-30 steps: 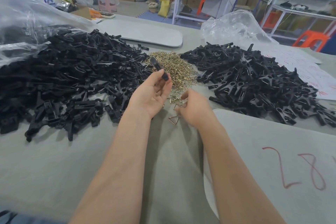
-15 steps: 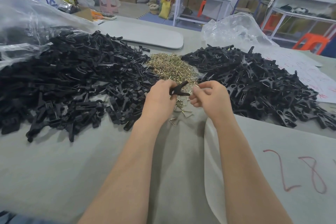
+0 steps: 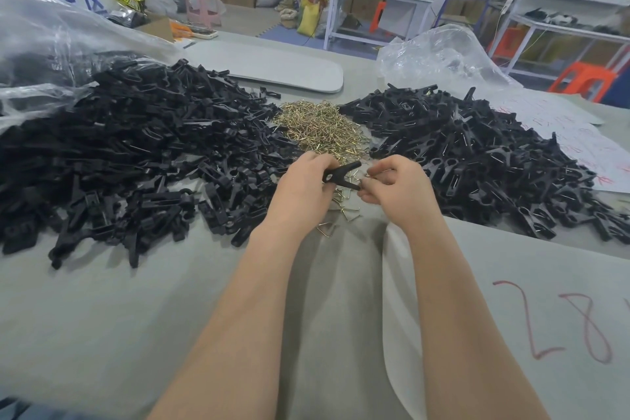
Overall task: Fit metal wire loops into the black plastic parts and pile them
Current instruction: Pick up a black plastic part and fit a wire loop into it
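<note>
My left hand (image 3: 301,186) grips a black plastic clip (image 3: 341,176) whose two arms spread toward the right. My right hand (image 3: 399,186) is pinched on a small metal wire loop (image 3: 368,175) right at the clip's open end. Behind both hands lies a heap of brass-coloured wire loops (image 3: 320,128). A big pile of black plastic parts (image 3: 136,153) covers the table on the left. A second black pile (image 3: 477,153) lies on the right; thin wires show on several of its pieces.
A few loose wire loops (image 3: 344,211) lie under my hands on the grey table cover (image 3: 136,317). Clear plastic bags sit at far left (image 3: 51,44) and back right (image 3: 439,54). A grey board (image 3: 272,66) lies behind. Red marks (image 3: 559,324) are on the near right sheet.
My right hand rose from the loose loops on the table with a wire loop and met the clip. My left hand turned the clip down to point its open arms right.
</note>
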Tool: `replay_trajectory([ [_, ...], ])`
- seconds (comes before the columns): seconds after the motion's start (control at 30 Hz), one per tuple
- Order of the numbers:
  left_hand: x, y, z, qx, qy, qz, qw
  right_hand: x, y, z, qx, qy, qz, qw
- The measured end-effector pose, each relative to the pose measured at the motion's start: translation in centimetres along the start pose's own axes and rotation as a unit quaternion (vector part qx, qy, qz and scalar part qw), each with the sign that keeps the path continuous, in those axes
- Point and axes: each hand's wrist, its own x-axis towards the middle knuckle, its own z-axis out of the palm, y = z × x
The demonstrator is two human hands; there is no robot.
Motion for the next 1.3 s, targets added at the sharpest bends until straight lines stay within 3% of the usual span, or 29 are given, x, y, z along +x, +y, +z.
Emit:
replay_trajectory([
  [0.3,0.0,-0.2,0.1,0.019,-0.001,-0.004,1.000,0.2,0.1,-0.2,0.053,-0.030,0.024,0.998],
  [0.6,0.0,-0.2,0.0,0.015,0.000,-0.012,1.000,0.1,0.4,-0.1,-0.116,-0.038,-0.084,0.989],
  [0.83,-0.1,0.1,0.0,0.003,-0.040,0.026,0.999,0.3,0.6,-0.2,-0.163,-0.060,-0.068,0.983],
  [1.0,-0.2,0.2,-0.4,-0.017,-0.063,0.033,0.997,0.1,0.2,-0.5,-0.122,-0.047,-0.047,0.990],
  [1.3,-0.4,0.7,-0.8,-0.071,-0.061,0.005,0.996,-0.2,-0.2,-1.2,0.087,-0.025,0.040,0.995],
])
